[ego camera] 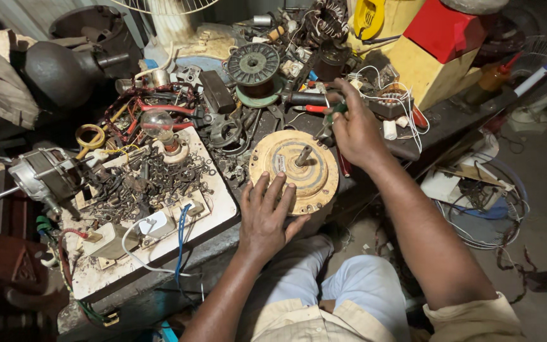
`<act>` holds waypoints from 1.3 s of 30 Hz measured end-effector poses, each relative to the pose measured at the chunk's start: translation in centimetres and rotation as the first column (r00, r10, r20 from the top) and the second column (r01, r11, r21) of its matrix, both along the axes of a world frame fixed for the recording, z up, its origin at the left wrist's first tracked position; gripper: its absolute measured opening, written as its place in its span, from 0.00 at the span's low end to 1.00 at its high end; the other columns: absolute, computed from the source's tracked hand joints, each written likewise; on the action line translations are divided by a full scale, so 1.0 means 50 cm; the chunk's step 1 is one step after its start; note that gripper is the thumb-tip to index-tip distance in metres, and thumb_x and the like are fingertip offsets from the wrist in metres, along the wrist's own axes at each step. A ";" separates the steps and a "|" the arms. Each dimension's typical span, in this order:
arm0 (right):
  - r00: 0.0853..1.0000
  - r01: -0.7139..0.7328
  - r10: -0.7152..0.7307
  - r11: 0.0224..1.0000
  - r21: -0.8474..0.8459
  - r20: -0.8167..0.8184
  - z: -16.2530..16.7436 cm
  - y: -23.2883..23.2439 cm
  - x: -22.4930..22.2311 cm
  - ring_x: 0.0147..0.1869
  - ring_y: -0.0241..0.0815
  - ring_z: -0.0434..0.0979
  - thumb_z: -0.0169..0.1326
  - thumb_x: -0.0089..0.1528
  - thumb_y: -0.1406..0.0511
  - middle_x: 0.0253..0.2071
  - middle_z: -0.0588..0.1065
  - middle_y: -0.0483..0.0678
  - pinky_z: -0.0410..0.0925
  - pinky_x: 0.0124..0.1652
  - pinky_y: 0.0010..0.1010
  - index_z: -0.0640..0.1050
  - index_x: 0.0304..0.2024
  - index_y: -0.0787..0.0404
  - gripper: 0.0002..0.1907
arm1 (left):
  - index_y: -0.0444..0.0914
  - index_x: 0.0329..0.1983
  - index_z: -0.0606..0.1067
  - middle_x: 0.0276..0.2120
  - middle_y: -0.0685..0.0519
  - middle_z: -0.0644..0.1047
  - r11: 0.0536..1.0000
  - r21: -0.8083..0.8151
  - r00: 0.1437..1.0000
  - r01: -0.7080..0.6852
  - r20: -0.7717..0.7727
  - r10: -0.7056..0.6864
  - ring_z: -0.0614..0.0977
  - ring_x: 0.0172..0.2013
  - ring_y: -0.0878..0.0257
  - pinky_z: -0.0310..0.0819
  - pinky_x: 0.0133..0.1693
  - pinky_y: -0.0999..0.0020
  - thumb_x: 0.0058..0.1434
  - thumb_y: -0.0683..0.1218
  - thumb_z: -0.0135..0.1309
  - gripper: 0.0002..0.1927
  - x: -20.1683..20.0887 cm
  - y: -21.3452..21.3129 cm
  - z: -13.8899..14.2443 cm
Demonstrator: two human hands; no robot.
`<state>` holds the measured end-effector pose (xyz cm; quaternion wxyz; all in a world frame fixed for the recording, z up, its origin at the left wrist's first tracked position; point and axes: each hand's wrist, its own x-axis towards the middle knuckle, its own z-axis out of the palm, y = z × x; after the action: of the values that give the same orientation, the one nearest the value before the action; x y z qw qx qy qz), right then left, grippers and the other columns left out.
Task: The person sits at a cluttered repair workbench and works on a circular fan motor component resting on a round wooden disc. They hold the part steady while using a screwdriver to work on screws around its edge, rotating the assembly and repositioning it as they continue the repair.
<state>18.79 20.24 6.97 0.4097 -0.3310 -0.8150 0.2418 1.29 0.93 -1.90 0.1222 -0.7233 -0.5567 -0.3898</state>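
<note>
Left hand [266, 215] lies flat and open, steadying the round motor housing [294, 171] at the tabletop [406, 149] edge, while right hand [354, 126] grips a green-handled tool [332, 115] behind it; the next move likely needs the tip brought to the housing.

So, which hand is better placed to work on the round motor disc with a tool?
The right hand: it already holds the green-handled tool just beside the disc. The left hand lies flat on the disc's near edge, holding nothing.
</note>
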 end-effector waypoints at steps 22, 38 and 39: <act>0.997 0.071 -0.057 0.953 0.295 -0.057 -0.027 -0.236 0.104 0.49 0.48 0.84 0.55 0.68 0.74 0.50 0.79 0.57 0.75 0.51 0.37 0.54 0.74 0.61 0.36 | 0.36 0.62 0.73 0.65 0.42 0.69 1.000 0.006 1.000 -0.021 -0.004 0.021 0.67 0.66 0.41 0.55 0.64 0.37 0.56 0.60 0.65 0.36 0.008 0.004 -0.014; 0.988 0.142 -0.128 0.972 0.189 -0.082 -0.080 -0.264 0.120 0.50 0.49 0.85 0.58 0.63 0.71 0.49 0.81 0.54 0.75 0.47 0.36 0.57 0.72 0.59 0.37 | 0.35 0.57 0.74 0.64 0.43 0.70 0.999 0.001 0.998 -0.039 0.044 0.039 0.65 0.67 0.41 0.50 0.63 0.35 0.53 0.62 0.65 0.35 0.012 0.018 -0.003; 0.990 0.125 -0.111 0.977 0.175 -0.090 -0.077 -0.271 0.119 0.50 0.48 0.86 0.57 0.64 0.71 0.50 0.81 0.54 0.75 0.47 0.36 0.57 0.72 0.59 0.37 | 0.35 0.56 0.74 0.63 0.42 0.70 0.999 0.005 0.999 -0.037 0.031 0.037 0.65 0.67 0.41 0.49 0.63 0.34 0.53 0.62 0.65 0.36 0.017 0.021 -0.002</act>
<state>24.73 6.71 3.11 0.4836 -0.3305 -0.7954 0.1553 2.14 1.97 -2.00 0.1227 -0.7066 -0.5706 -0.4002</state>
